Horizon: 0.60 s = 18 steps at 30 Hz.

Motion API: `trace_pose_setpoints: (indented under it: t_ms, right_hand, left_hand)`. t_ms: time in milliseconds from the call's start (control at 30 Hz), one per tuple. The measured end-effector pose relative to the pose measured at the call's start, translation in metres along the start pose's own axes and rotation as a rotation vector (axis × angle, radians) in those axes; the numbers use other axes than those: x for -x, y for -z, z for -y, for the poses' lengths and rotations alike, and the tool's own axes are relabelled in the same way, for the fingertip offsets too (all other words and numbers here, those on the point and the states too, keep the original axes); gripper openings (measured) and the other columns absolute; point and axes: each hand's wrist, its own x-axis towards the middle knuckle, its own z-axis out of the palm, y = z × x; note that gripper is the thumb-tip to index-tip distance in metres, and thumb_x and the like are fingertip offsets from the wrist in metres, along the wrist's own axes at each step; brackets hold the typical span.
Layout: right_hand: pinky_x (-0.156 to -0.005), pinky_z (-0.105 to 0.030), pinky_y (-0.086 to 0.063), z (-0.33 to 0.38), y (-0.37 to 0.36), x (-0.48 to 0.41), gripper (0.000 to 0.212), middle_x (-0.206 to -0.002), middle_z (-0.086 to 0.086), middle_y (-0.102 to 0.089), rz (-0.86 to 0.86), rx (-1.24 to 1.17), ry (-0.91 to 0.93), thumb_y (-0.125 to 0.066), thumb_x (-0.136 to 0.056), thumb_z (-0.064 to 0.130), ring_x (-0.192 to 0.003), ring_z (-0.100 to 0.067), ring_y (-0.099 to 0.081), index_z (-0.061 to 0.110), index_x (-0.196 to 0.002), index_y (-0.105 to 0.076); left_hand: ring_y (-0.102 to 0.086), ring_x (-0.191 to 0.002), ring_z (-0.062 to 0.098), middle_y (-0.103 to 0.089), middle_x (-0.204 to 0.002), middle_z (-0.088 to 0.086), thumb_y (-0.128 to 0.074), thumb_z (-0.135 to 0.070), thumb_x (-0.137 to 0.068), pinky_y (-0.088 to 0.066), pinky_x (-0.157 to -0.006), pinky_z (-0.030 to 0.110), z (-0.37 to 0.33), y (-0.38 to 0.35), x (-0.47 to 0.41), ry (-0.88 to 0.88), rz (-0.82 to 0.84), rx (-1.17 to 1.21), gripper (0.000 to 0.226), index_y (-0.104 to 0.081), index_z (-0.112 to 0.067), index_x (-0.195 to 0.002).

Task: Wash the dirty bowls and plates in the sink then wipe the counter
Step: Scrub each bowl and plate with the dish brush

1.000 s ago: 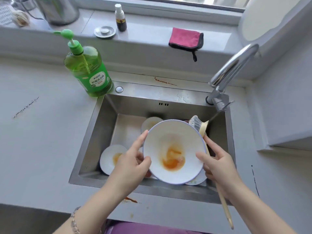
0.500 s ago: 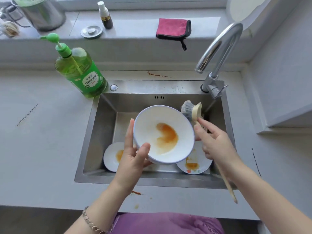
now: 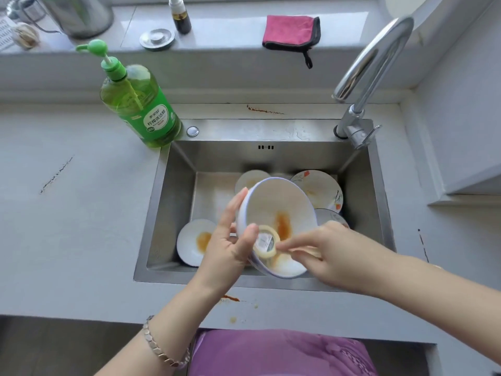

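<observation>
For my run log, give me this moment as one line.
phase: scrub | left hand: grips stained bowl above sink | right hand: holds dish brush, head inside bowl | sink: dirty plates waiting

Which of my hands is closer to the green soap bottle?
Left. The left hand grips the bowl at its left rim, toward the soap bottle; the right hand holds the brush beyond the bowl, farther away.

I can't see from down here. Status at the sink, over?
Left hand grips bowl over sink. Right hand holds brush, head in bowl. Bowl stained orange. Nothing blocking.
</observation>
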Motion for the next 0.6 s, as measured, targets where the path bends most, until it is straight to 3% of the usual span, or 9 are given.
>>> trace_pose_setpoints:
  t_ms: [67, 133, 200, 333, 467, 533, 600]
  right_hand:
    - [-0.079, -0.025, -0.046, -0.004, 0.005, -0.014, 0.028, -0.106, 0.013, -0.069, -0.082, 0.084, -0.007, -0.053, -0.092, 0.028, -0.086, -0.002, -0.063, 0.041, -0.114, -0.064]
    - [-0.070, -0.024, -0.040, -0.013, 0.014, -0.021, 0.030, -0.105, 0.008, -0.068, -0.158, 0.271, -0.093, -0.048, -0.094, 0.033, -0.094, -0.014, -0.062, 0.048, -0.117, -0.059]
    - [-0.063, -0.021, -0.036, -0.017, 0.016, -0.014, 0.030, -0.098, 0.013, -0.066, -0.097, 0.352, -0.163, -0.044, -0.095, 0.035, -0.094, -0.019, -0.059, 0.049, -0.119, -0.057]
    - [-0.079, -0.024, -0.046, 0.013, 0.001, -0.004, 0.027, -0.106, 0.014, -0.069, 0.044, 0.080, -0.025, -0.052, -0.093, 0.031, -0.094, -0.009, -0.062, 0.044, -0.113, -0.064]
    - [-0.063, -0.026, -0.039, -0.001, 0.020, -0.025, 0.028, -0.097, 0.006, -0.071, -0.150, 0.193, -0.143, -0.049, -0.094, 0.034, -0.060, -0.011, -0.050, 0.048, -0.114, -0.061]
    - [-0.064, -0.026, -0.039, -0.008, 0.020, -0.017, 0.029, -0.102, 0.007, -0.069, -0.105, 0.266, -0.201, -0.046, -0.095, 0.033, -0.068, -0.012, -0.053, 0.048, -0.117, -0.059]
    - [-0.077, -0.028, -0.048, 0.005, 0.007, -0.007, 0.028, -0.109, 0.010, -0.068, 0.011, 0.139, -0.152, -0.049, -0.094, 0.032, -0.089, -0.014, -0.061, 0.047, -0.115, -0.061]
  left_hand:
    - [-0.052, -0.052, -0.001, -0.057, -0.054, -0.016, -0.060, -0.038, -0.069, -0.045, -0.054, 0.014, 0.002, -0.003, 0.006, 0.036, 0.038, 0.023, 0.059, -0.039, -0.050, -0.123]
    - [-0.057, -0.057, 0.003, -0.059, -0.059, -0.012, -0.063, -0.041, -0.064, -0.052, -0.055, 0.022, 0.004, 0.002, 0.007, 0.061, 0.001, 0.041, 0.062, -0.040, -0.053, -0.121]
    - [-0.064, -0.067, 0.009, -0.063, -0.074, -0.003, -0.063, -0.048, -0.060, -0.057, -0.063, 0.032, 0.004, 0.012, 0.003, 0.078, -0.078, 0.049, 0.064, -0.042, -0.057, -0.119]
    - [-0.064, -0.074, 0.019, -0.062, -0.085, 0.010, -0.062, -0.051, -0.060, -0.056, -0.065, 0.035, 0.004, 0.009, 0.005, 0.097, -0.059, 0.018, 0.059, -0.045, -0.065, -0.114]
    - [-0.066, -0.066, 0.003, -0.068, -0.074, -0.021, -0.055, -0.028, -0.078, -0.053, -0.052, 0.023, -0.006, 0.002, 0.010, 0.093, -0.044, 0.088, 0.057, -0.038, -0.046, -0.128]
    - [-0.066, -0.063, 0.000, -0.066, -0.069, -0.026, -0.054, -0.017, -0.090, -0.052, -0.049, 0.022, -0.012, 0.009, 0.005, 0.078, -0.111, 0.096, 0.052, -0.035, -0.041, -0.132]
    - [-0.066, -0.066, 0.006, -0.066, -0.070, -0.017, -0.053, -0.018, -0.091, -0.054, -0.052, 0.027, -0.012, 0.012, 0.001, 0.080, -0.142, 0.087, 0.049, -0.038, -0.043, -0.130]
